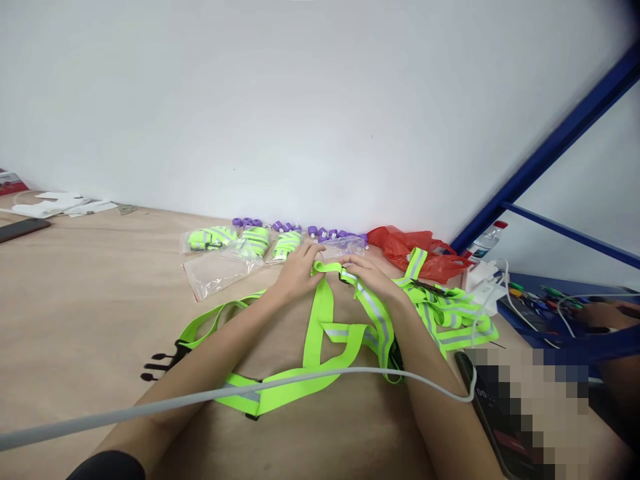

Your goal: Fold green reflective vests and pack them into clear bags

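Note:
A neon-yellow reflective vest of elastic straps [314, 327] with grey stripes is spread on the table in front of me. My left hand [300, 272] pinches a strap at its upper end. My right hand [369, 275] is closed on the same strap, beside a small black slider [345, 275]; some fingertips are hidden. Between the two hands the strap forms a short raised loop. A black side-release buckle [163, 363] lies at the vest's left end, by my left forearm. Near my right forearm is a heap of similar reflective straps [455, 317].
Behind my hands lie bagged rolled straps [255, 241], a clear plastic bag [220, 273], purple pieces [330, 233] and a red plastic bag [415, 250]. A white cable [280, 385] crosses my forearms. A phone [493, 407] and a bottle [487, 241] are at right, near a blue frame [555, 150].

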A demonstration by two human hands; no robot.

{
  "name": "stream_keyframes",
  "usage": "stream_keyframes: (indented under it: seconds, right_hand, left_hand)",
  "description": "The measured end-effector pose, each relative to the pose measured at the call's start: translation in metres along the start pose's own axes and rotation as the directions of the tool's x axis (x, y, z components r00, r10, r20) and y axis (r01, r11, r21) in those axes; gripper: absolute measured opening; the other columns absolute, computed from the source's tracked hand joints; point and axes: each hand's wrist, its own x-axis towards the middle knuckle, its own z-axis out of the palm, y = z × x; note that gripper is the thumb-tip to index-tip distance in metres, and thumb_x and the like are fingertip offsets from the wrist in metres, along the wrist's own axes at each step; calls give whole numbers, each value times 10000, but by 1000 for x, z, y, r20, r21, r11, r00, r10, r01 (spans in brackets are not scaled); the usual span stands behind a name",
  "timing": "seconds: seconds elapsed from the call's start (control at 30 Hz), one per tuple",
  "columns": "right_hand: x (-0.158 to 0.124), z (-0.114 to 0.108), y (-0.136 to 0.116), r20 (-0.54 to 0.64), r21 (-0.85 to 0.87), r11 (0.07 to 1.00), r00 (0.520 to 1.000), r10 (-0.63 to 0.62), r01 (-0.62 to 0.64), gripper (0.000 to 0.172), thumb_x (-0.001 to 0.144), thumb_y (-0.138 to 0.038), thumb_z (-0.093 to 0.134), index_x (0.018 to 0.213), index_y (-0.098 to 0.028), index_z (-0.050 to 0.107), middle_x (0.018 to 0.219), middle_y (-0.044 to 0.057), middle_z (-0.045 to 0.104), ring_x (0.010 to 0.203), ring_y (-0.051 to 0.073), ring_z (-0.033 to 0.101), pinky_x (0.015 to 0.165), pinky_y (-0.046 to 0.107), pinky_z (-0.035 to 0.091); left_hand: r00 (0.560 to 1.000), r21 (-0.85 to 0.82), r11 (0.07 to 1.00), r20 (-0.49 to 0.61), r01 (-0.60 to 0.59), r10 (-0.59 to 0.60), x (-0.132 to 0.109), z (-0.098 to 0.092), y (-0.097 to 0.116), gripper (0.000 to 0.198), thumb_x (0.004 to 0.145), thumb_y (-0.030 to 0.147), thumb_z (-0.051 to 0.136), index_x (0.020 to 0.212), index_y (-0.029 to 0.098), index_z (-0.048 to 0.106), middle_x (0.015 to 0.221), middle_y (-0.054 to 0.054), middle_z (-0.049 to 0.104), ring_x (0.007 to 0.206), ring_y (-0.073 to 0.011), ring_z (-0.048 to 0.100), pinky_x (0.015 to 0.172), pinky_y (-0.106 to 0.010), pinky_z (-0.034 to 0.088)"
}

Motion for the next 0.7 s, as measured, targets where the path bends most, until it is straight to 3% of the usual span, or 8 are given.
stream_keyframes:
  seconds: [0.13,0.23,0.33,0.47,0.57,0.7]
  right_hand:
    - [-10,1,-13,137,114,986,985,108,-124,303,857,-455,635,1069,-240,665,1032,23,697,910,210,640,762,317,512]
    - [-12,3,-17,218,150,982,973,78,-113,417,790,-435,755,1134,-233,633,1072,34,700,970,210,647,805,316,519]
    - [-10,6,-15,251,209,973,967,46,-101,410,735,-370,808,1074,-221,632,1039,33,713,985,205,659,854,326,512]
    - [-5,6,-6,240,242,965,970,44,-104,333,720,-333,797,993,-201,659,939,26,721,874,187,667,812,315,500]
    - [-4,6,-3,173,256,964,984,32,-76,280,755,-349,761,977,-205,672,934,25,716,886,194,658,833,326,489]
    - [-4,10,-6,72,280,960,997,-17,-4,314,779,-371,738,1049,-224,673,965,9,693,899,190,633,831,317,471]
  left_hand:
    - [993,-39,995,-73,87,-90,1,1,-2,284,793,141,595,1066,213,559,1111,-81,597,1022,-264,588,848,-375,487]
    - [984,-73,987,-92,147,-153,2,0,-3,147,814,162,589,948,221,582,1031,-59,587,899,-237,594,762,-351,480]
    - [973,-110,974,-98,198,-209,3,-2,-4,83,827,180,588,891,229,607,984,-43,573,807,-217,574,734,-348,465]
    - [953,-202,946,-114,255,-281,5,-4,-4,153,740,144,640,856,225,583,935,-24,563,752,-196,544,707,-331,445]
    - [924,-316,895,-112,316,-365,6,-1,-7,175,694,137,646,735,220,497,728,17,517,706,-189,539,663,-308,427]
    - [897,-528,755,29,388,-441,6,10,-7,299,792,273,604,569,217,413,547,24,498,636,-181,609,602,-279,454]
